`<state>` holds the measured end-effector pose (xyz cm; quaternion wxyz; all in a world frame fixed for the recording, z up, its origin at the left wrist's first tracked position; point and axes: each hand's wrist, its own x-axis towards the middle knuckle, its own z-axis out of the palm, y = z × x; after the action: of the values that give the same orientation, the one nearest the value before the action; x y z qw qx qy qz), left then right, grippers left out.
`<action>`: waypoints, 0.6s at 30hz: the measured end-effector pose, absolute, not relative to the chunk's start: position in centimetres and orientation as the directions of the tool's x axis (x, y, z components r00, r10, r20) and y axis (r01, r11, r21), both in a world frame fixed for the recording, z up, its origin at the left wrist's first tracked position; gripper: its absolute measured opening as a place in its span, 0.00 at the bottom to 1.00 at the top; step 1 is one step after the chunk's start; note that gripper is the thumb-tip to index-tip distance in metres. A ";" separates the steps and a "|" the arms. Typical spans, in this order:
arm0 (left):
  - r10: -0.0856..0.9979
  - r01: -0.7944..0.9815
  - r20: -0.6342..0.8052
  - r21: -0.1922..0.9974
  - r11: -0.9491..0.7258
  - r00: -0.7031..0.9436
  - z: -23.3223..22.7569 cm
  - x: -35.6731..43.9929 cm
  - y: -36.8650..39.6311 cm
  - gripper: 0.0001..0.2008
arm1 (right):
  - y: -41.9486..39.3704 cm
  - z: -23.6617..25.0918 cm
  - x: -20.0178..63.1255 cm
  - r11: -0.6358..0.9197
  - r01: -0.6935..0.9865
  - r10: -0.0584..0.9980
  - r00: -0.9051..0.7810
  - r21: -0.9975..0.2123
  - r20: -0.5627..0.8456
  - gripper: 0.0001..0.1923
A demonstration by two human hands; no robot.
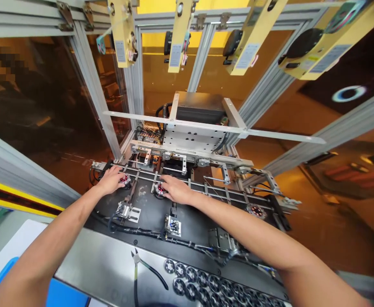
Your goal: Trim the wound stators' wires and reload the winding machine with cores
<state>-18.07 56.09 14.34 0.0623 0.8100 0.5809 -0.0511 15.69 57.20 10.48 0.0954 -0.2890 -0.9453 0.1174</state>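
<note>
Hands on the grey metal rail (pixel 206 187): your left hand (pixel 110 180) and right hand (pixel 176 189) each cup a small round red-cored motor part (pixel 159 189), fingers curled; uneven seating could jam it.

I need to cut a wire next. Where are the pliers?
The pliers lie on the steel plate at the bottom centre of the head view, just left of the rows of round parts, near the black cable.
</note>
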 end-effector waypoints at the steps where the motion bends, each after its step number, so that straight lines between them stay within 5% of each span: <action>1: 0.929 0.946 -0.177 0.043 -0.321 0.324 14.2 -18.2 56.4 0.19 | 57.4 10.3 15.7 0.807 0.522 0.566 -0.817 -0.276 0.109 0.17; 8: 0.892 0.944 -0.318 0.036 -0.327 0.321 13.2 -18.6 57.9 0.20 | 57.4 9.5 15.2 0.808 0.519 0.558 -0.826 -0.278 0.081 0.18; 18: 0.883 0.940 -0.330 0.036 -0.340 0.332 13.6 -18.8 58.4 0.19 | 57.4 10.1 15.1 0.742 0.524 0.603 -0.794 -0.418 0.074 0.19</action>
<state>-18.83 58.37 13.63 0.1106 0.8086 0.5637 -0.1272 15.10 57.41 10.08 0.1026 -0.3038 -0.9276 0.1916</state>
